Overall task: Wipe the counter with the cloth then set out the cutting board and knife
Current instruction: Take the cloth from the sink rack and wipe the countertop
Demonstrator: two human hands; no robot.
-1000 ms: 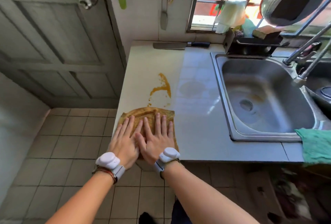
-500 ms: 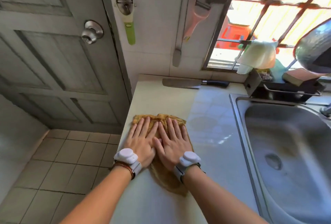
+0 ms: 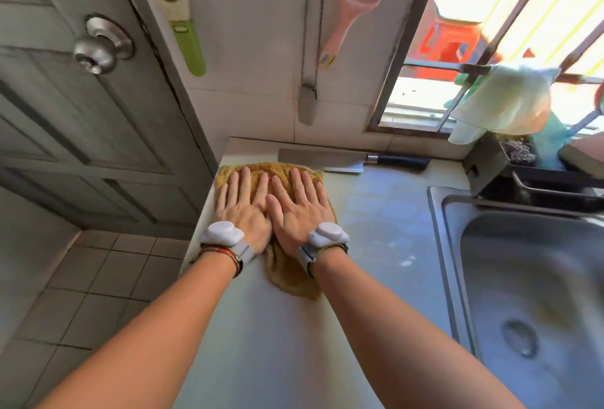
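Cloth (image 3: 287, 264) is pinned flat to the counter (image 3: 376, 238) under both hands, left (image 3: 243, 209) and right (image 3: 299, 211), fingers spread wide; knife (image 3: 346, 160) lies just beyond the fingertips; pressure should be kept even, and the stroke stopped short of the blade.

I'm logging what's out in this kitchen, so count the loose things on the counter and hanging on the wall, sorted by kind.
Cloths: 2, the brown terry cloth under both hands, and the pale green rag on the window bar
Knives: 1, the steel cleaver with black handle
Wall tools: 3, the green-handled peeler, the pink-handled peeler, the grey hanging handle
Total: 6
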